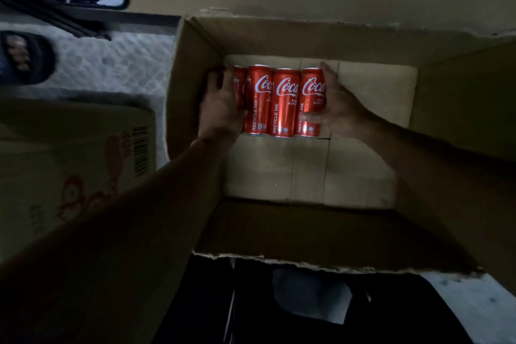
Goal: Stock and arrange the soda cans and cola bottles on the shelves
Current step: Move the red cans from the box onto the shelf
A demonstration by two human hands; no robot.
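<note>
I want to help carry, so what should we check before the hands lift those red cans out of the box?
1. Left hand grips the row's left end: ok.
2. Right hand grips the right end, thumb across the last can: ok.
3. Four cans side by side in one row: ok.
4. Box open at the top above them: ok.
5. Whether the cans are bound together: cannot tell.

The left hand is covering most of the leftmost can, leaving only a red strip showing, and the right hand is hiding the far side of the rightmost can. The open cardboard box is running off the right edge, while the printed carton is being cut by the left edge, its lettering blurring past reading.
</note>
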